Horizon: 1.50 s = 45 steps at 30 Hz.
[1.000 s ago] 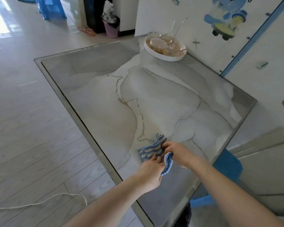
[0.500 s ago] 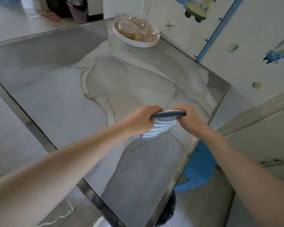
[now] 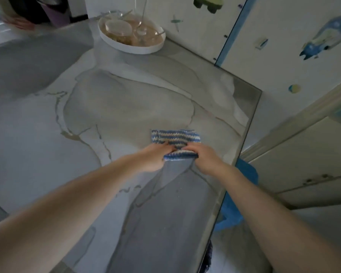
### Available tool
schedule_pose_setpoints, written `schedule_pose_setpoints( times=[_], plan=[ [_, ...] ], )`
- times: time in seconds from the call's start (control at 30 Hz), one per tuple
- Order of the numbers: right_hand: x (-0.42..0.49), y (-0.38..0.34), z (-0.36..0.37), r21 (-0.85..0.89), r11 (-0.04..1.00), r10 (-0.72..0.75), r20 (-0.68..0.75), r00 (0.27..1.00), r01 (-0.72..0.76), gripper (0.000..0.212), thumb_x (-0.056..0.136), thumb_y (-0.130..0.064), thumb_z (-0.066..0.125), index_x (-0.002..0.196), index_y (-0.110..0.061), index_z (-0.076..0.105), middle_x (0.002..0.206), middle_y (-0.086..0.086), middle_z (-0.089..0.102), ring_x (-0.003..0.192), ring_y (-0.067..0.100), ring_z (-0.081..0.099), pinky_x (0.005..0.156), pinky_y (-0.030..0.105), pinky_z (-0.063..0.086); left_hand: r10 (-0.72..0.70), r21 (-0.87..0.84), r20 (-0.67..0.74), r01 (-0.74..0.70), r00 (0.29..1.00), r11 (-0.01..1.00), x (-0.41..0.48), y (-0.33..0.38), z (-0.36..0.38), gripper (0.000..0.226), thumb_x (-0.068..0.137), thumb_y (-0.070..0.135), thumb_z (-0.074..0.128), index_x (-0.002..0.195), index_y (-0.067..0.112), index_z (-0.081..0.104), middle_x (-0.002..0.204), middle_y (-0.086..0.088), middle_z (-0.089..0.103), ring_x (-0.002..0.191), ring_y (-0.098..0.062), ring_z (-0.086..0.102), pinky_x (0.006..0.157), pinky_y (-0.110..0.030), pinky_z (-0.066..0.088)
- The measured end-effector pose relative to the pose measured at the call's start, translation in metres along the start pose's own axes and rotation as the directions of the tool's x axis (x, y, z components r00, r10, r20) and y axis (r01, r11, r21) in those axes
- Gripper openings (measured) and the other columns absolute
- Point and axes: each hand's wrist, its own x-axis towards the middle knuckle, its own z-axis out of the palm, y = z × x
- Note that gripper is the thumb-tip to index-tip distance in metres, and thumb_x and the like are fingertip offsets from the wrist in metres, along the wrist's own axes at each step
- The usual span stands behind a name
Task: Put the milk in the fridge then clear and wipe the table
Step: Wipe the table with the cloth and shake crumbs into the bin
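Blue-and-white striped cloth (image 3: 175, 137) lies on the table (image 3: 114, 103), around four o'clock of the top, near the right edge, with its near hem lifted. It looks like a soft, light, floppy knit that bends wherever it's pinched, with nothing to break. Left hand (image 3: 155, 158) pinches the hem's left corner, right hand (image 3: 205, 159) pinches the right corner. Those corners look the best hold for folding; bunched under a palm for wiping. White tray (image 3: 134, 50) of clear dishes sits at twelve o'clock, well apart.
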Motion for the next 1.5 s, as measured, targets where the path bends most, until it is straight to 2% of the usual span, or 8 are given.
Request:
schedule_pose_setpoints(
  times=[0.27,0.5,0.63,0.7,0.83,1.13,1.37,1.5],
  plan=[
    [-0.064,0.005,0.027,-0.124,0.992,0.01,0.038,0.999,-0.005,0.064,0.058,-0.012,0.027,0.109,-0.011,0.066,0.118,0.007,0.062,0.114,0.024,0.051,0.089,0.025,0.033,0.096,0.03,0.139,-0.102,0.986,0.994,-0.03,0.025,0.024,0.034,0.093,0.002,0.04,0.123,0.007,0.053,0.133,-0.011,0.051,0.122,-0.027,0.047,0.094,-0.027,0.033],
    [-0.114,-0.008,0.04,-0.086,0.996,0.036,0.115,0.993,-0.027,0.038,0.072,-0.004,0.04,0.096,-0.011,0.069,0.104,0.007,0.063,0.102,0.024,0.053,0.071,0.022,0.03,0.038,0.018,0.297,-0.045,0.954,0.999,-0.079,0.047,0.038,0.029,0.093,0.005,0.037,0.117,0.009,0.054,0.118,-0.008,0.058,0.102,-0.023,0.052,0.069,-0.02,0.026],
    [-0.135,-0.029,0.028,0.037,0.995,0.086,0.235,0.968,-0.098,0.028,0.073,0.005,0.038,0.083,-0.004,0.063,0.084,0.012,0.06,0.078,0.022,0.051,0.056,0.026,0.031,-0.013,-0.05,0.399,0.036,0.917,0.998,-0.103,0.056,0.033,0.02,0.094,0.013,0.041,0.107,0.012,0.056,0.112,-0.009,0.06,0.1,-0.023,0.053,0.075,-0.022,0.032],
    [-0.132,-0.045,0.012,0.11,0.987,0.086,0.234,0.968,-0.115,0.029,0.074,0.011,0.038,0.069,-0.009,0.059,0.069,0.002,0.051,0.065,0.014,0.044,0.052,0.017,0.029,-0.033,-0.091,0.31,0.065,0.95,0.994,-0.112,0.059,0.016,0.02,0.091,0.01,0.042,0.102,0.014,0.058,0.102,-0.009,0.061,0.092,-0.023,0.054,0.071,-0.024,0.034],
    [-0.101,-0.075,-0.008,0.174,0.984,0.018,0.061,0.998,-0.028,0.017,0.067,0.002,0.039,0.064,-0.008,0.052,0.059,0.0,0.046,0.06,0.016,0.041,0.056,0.03,0.03,-0.097,-0.303,-0.027,0.084,0.995,0.949,-0.137,0.047,-0.024,0.036,0.084,-0.004,0.042,0.095,0.023,0.063,0.085,0.005,0.064,0.085,-0.018,0.059,0.07,-0.026,0.041],
    [-0.04,-0.157,0.041,0.126,0.961,-0.268,0.201,0.942,0.247,0.047,0.069,0.004,0.042,0.11,-0.005,0.065,0.122,0.016,0.061,0.115,0.027,0.054,0.094,0.028,0.039,-0.347,-0.284,-0.086,0.311,0.934,0.907,-0.212,-0.017,-0.022,0.051,0.083,-0.009,0.039,0.125,0.017,0.051,0.119,-0.005,0.06,0.107,-0.023,0.055,0.086,-0.03,0.042],
    [-0.05,-0.142,0.086,-0.079,0.896,-0.357,0.458,0.814,0.437,0.047,0.089,0.002,0.042,0.131,-0.019,0.05,0.153,0.01,0.02,0.143,0.021,0.015,0.112,0.021,0.011,-0.472,-0.2,0.071,0.476,0.879,0.857,-0.229,0.006,0.036,0.071,0.09,-0.009,0.032,0.148,0.019,0.003,0.157,-0.004,-0.004,0.145,-0.02,0.0,0.116,-0.027,0.006],
    [-0.066,-0.114,0.066,-0.122,0.885,-0.339,0.492,0.802,0.449,0.04,0.091,-0.003,0.044,0.129,-0.015,0.052,0.153,0.008,0.024,0.142,0.019,0.021,0.104,0.014,0.011,-0.483,-0.222,0.019,0.475,0.875,0.852,-0.207,0.037,0.065,0.07,0.09,-0.009,0.032,0.148,0.019,0.004,0.157,-0.005,-0.007,0.145,-0.021,-0.008,0.116,-0.028,0.001]
  ],
)
